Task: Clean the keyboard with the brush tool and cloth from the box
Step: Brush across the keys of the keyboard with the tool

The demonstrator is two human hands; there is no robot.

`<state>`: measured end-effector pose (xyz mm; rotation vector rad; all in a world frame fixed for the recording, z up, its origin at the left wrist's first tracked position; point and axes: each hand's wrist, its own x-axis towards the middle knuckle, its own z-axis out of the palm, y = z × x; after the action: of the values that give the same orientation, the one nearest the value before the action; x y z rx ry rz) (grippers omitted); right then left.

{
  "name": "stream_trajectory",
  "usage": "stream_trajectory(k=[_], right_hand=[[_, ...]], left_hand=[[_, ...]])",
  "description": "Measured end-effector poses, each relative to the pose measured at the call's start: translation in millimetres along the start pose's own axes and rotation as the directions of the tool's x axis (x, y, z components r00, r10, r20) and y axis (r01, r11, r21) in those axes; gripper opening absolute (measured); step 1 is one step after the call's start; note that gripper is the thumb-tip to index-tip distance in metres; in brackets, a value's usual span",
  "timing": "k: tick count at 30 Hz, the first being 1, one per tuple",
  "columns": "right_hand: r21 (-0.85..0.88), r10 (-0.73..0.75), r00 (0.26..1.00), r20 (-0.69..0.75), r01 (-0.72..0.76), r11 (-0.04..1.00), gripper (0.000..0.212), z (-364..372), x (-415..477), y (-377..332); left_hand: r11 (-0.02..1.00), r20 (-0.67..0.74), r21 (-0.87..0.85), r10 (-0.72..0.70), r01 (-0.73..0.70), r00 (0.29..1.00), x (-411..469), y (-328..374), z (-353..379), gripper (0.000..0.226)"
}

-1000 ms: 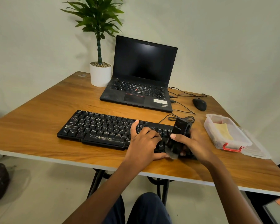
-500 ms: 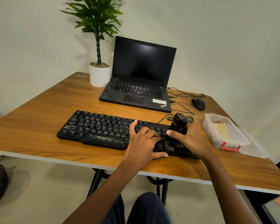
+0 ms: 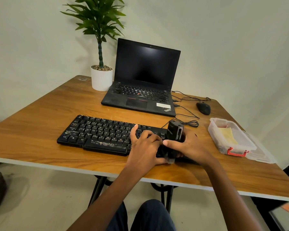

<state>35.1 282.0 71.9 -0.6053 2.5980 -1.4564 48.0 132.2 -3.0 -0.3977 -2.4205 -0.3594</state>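
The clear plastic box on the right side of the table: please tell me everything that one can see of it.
The clear plastic box is a shallow rectangular tub of translucent plastic. It stands open and upright on the wooden table, to the right of the keyboard. A red latch hangs at its near end. Inside lies a yellow cloth, with something reddish at the far end, too small to identify. Its clear lid lies flat on the table at its right side. Nothing holds it.

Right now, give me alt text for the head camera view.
A right hand grips a brush tool upright on the keyboard, at its right end; the left hand rests on the keys. An open box holding a yellow cloth sits alongside.
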Motion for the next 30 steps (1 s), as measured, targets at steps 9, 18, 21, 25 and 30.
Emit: stream_trajectory(k=[9, 18, 21, 25, 30], right_hand=[[-0.009, 0.025, 0.999, -0.029, -0.025, 1.000, 0.027, 1, 4, 5], [-0.041, 0.036, 0.999, 0.014, -0.036, 0.999, 0.028, 1, 6, 0], [-0.071, 0.021, 0.997, -0.073, -0.026, 0.997, 0.035, 0, 11, 2], [-0.031, 0.059, 0.998, 0.020, -0.058, 0.998, 0.026, -2, 8, -3], [-0.044, 0.018, 0.999, -0.042, -0.020, 0.999, 0.027, -3, 8, -2]], left_hand=[[0.999, 0.037, 0.026, -0.045, 0.044, 0.998, 2, -1, -3, 0.061], [0.995, 0.055, 0.086, -0.060, 0.055, 0.997, 3, 0, -4, 0.064], [0.993, 0.058, 0.107, -0.059, 0.052, 0.997, 1, 1, -4, 0.067], [0.995, 0.048, 0.080, -0.068, 0.064, 0.997, 2, 1, -5, 0.068], [0.993, 0.069, 0.096, -0.071, 0.065, 0.995, 1, -1, -3, 0.072]])
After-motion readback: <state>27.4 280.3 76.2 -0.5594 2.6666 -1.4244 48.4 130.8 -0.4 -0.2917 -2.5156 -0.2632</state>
